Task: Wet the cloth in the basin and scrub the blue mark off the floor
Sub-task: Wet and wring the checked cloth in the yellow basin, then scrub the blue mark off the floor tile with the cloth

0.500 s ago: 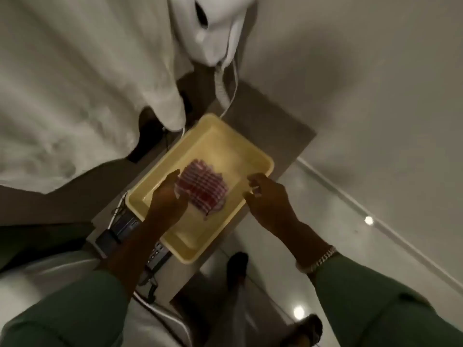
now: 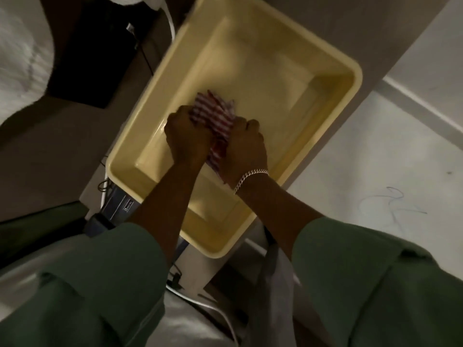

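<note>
Both the left hand (image 2: 186, 137) and the right hand (image 2: 246, 146) were clenched around the bunched red-striped cloth (image 2: 216, 116) inside the yellow basin (image 2: 333, 106), while the blue mark (image 2: 393, 204) lay on the floor at four o'clock.

Hands and cloth in the basin on a stand

The cloth (image 2: 215, 113) sits bunched between the left hand (image 2: 186, 139) and right hand (image 2: 246, 144), inside the basin (image 2: 345, 71). The basin rests on a stand (image 2: 390, 33); the scribbled mark (image 2: 393, 204) lies on the floor (image 2: 350, 151) to the right.

Yellow basin (image 2: 333, 96) on brown tabletop (image 2: 363, 28)
</note>
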